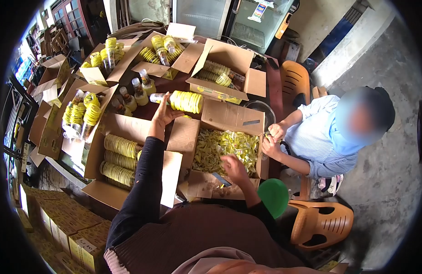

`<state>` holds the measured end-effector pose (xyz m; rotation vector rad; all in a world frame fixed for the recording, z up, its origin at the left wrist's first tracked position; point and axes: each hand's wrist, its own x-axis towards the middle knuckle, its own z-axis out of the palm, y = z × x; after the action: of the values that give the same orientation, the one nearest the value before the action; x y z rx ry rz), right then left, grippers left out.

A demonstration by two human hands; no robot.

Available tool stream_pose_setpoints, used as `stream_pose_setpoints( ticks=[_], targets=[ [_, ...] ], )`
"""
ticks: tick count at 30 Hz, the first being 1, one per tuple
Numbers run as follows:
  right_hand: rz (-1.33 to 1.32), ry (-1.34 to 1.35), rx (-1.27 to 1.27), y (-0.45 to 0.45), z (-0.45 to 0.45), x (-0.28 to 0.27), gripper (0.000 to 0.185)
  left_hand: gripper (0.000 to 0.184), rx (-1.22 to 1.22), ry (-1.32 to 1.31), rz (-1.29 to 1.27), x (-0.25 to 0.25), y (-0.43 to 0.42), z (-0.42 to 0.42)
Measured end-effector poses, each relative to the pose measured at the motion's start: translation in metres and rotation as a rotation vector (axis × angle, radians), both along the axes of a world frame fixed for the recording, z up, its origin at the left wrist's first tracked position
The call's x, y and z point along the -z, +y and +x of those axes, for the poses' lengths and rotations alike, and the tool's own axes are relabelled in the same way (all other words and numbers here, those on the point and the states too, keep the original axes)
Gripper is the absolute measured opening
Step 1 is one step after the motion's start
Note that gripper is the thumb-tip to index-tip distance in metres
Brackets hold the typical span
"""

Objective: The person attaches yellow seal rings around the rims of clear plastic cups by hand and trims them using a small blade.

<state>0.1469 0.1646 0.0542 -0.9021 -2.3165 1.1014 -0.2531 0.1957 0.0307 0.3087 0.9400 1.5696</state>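
Brown ribbed top: nearest, worn by me.
Left hand: my thumb and fingers grip the yellow ringed cylindrical stack, raised; shifting it seems to call for level support.
Right hand: blurred above yellow-and-white scraps in an open brown cardboard box; I cannot tell whether it pinches any.

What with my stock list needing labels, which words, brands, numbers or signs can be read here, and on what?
Nothing reads with certainty.
White slip on stacked boxes: perhaps "10" at its end; too small.
Pale strip, left edge: perhaps "AL", sideways.
Fridge door sticker: blurred.
Open carton's yellow print: too small.
Standing bottles' labels: too small.
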Motion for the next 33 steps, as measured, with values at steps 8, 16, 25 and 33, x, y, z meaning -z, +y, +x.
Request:
stream_pose_setpoints(
  ticks=[8,16,25,33],
  targets=[
    [0.373,0.137,0.028,0.077,-0.136,-0.050,0.113,0.078,0.096,0.030,-0.023,-0.023,-0.007,0.037],
    [0.273,0.136,-0.057,0.109,-0.193,-0.072,0.085,0.091,0.140,0.042,-0.096,-0.002,-0.006,0.012],
    [0.496,-0.029,-0.018,0.140,-0.217,-0.039,0.088,0.079,-0.225,1.583,0.052,0.008,0.009,0.010],
    [0.484,-0.068,-0.015,0.157,-0.220,-0.014,0.085,0.088,-0.062,1.545,0.234,0.004,0.039,0.042]
  ],
)
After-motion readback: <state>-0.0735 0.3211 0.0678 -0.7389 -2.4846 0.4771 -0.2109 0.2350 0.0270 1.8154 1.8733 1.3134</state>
